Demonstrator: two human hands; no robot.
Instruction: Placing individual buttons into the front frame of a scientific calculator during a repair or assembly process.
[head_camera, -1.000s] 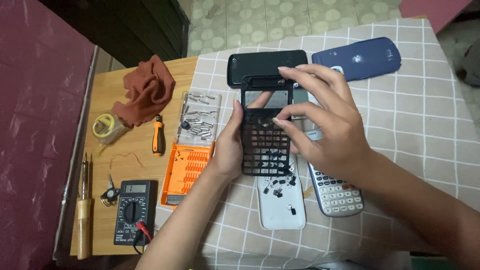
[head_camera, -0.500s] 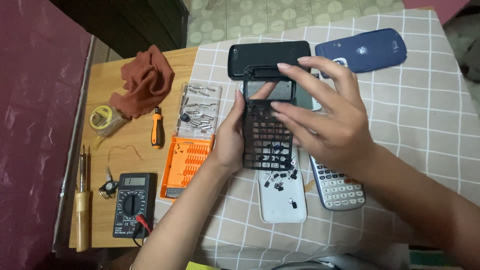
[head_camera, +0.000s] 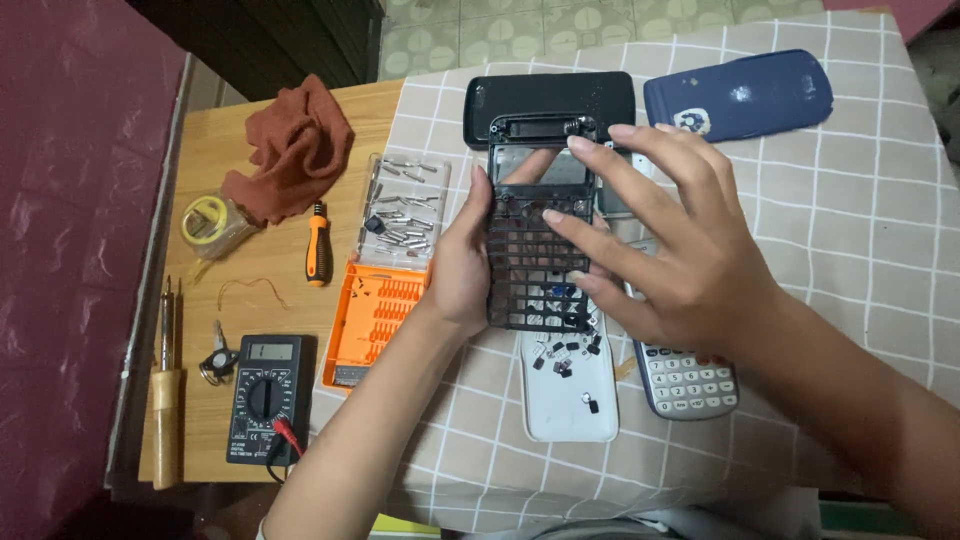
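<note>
My left hand grips the left edge of a black calculator front shell, a frame full of empty key holes, held above the checked tablecloth. My right hand rests its fingers on the shell's face and right side. Under the shell lies a white back cover with small loose black keys on it. A grey calculator keypad part pokes out beneath my right wrist.
A black cover and a dark blue cover lie at the back. An orange screwdriver-bit case with its clear lid, an orange-handled screwdriver, brown cloth, tape roll, multimeter and soldering iron sit left.
Both hands keep hold of the black shell; my right fingers have shifted slightly over its face. The camera view drifted a little.
</note>
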